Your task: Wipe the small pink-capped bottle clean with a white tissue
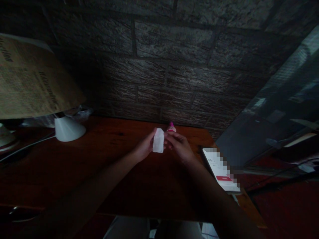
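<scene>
Dark reddish-brown wooden table [119,172] set against a stone-block wall [174,66]. At its far left corner stands a white cone-shaped lamp base [68,128], with a thin cable [27,146] trailing left from it. Near the right edge lies a white printed card with a red patch [221,170], partly blurred.

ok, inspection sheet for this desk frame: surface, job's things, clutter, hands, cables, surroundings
surface: dark wooden desk, dimly lit.
job's things: white pad held upright between both hands; a pink-tipped item behind it, too small to identify.
clutter: white lamp base far left under a printed shade; white-and-red booklet at the right edge.
hands: left hand and right hand both pinch the pad above the desk.
cables: one cable running left from the lamp base.
surroundings: brick wall behind; glass panel at right.
</scene>
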A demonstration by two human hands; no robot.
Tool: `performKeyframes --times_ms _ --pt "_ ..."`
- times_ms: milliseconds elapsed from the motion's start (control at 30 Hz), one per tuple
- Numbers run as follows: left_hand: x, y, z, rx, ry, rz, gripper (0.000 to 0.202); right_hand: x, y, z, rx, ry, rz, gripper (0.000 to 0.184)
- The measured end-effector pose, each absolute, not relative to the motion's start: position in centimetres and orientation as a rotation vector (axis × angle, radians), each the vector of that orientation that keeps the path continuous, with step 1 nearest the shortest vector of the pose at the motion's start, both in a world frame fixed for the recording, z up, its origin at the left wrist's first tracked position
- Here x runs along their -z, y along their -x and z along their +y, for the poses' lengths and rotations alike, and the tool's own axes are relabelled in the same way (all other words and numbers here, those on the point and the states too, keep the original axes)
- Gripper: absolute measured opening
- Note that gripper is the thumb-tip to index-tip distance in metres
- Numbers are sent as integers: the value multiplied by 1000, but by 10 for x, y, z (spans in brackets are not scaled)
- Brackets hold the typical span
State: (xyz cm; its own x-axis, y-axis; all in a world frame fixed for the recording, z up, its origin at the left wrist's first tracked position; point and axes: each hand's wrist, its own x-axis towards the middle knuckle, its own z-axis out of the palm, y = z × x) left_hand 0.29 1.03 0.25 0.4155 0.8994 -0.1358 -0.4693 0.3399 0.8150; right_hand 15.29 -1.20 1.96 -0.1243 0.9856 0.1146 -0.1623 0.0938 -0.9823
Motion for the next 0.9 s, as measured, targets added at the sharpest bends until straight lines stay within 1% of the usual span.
performKeyframes --times_ms 267,667,900 --pt "-3 0 11 -926 -810 639 47 -19 -152 -14 -1333 941 -1307 31" --pt "-2 2 11 -932 -756 630 33 -18 -151 -14 -1368 919 -1418 25" --pt "-3 0 11 -963 -744 641 35 -17 -153 -13 -1329 938 -1429 24"
